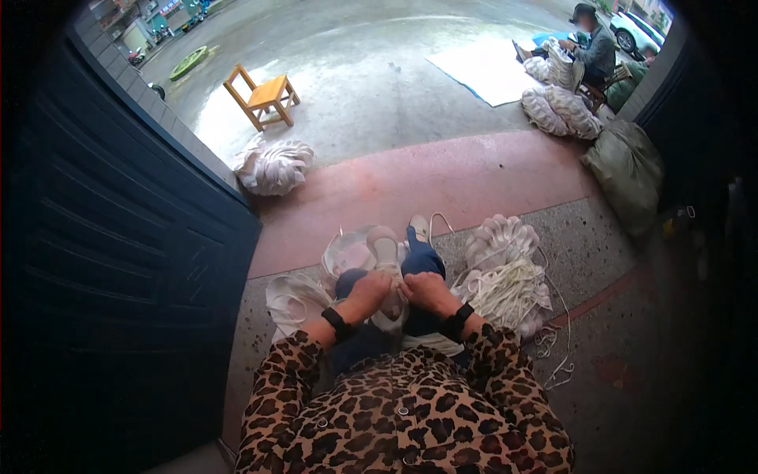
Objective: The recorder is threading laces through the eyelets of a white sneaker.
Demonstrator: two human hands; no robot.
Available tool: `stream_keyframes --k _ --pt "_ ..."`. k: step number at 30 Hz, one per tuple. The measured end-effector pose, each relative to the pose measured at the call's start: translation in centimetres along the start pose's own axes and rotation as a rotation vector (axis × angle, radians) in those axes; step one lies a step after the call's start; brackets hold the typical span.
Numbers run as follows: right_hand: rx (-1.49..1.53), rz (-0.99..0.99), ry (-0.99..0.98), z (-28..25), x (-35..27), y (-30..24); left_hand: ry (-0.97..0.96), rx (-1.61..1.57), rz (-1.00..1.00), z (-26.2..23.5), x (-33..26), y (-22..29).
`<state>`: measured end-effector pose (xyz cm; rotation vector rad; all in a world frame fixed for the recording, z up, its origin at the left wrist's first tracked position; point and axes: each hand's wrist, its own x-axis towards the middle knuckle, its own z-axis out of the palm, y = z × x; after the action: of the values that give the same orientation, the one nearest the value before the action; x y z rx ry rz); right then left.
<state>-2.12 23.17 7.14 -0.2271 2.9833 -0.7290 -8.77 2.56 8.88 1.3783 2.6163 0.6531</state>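
A pale pink and white shoe upper (pixel 384 246) lies lengthwise between my knees, its toe pointing away from me. My left hand (pixel 369 294) is closed on its left side near the middle. Just across from it, my right hand (pixel 428 292) is closed in a pinch at the right edge. Its fingertips touch the upper, but what they pinch is too small to make out. To the right of my right leg lies a loose bundle of cream shoelaces (pixel 513 294). More pale uppers (pixel 296 304) lie beside my left leg.
A ring of bundled uppers (pixel 501 237) lies behind the laces; another bundle (pixel 275 167) stands by the dark door (pixel 118 261). Outside are a small wooden chair (pixel 268 93) and a seated person (pixel 596 55) handling pale bundles. A full greenish sack (pixel 626 170) leans at the right doorway.
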Motion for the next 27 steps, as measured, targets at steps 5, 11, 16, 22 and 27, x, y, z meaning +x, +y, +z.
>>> stream_keyframes --k 5,11,16,22,27 --pt "0.068 -0.094 0.168 1.8 0.3 -0.2 0.038 0.012 -0.022 -0.3 -0.5 -0.5" --pt "0.069 -0.086 0.157 2.2 0.7 -1.7 0.148 0.036 -0.112 -0.6 -0.8 -0.7" --pt "-0.009 -0.112 0.110 1.0 0.9 -1.5 0.070 0.057 -0.101 -1.0 -1.2 -0.3" --pt "0.074 -0.183 0.120 0.9 -0.2 -0.1 0.030 0.039 0.036 -1.4 -0.9 0.5" --pt "-0.015 -0.161 0.026 0.4 -0.6 1.1 0.011 0.031 0.026 -0.9 0.2 0.9"
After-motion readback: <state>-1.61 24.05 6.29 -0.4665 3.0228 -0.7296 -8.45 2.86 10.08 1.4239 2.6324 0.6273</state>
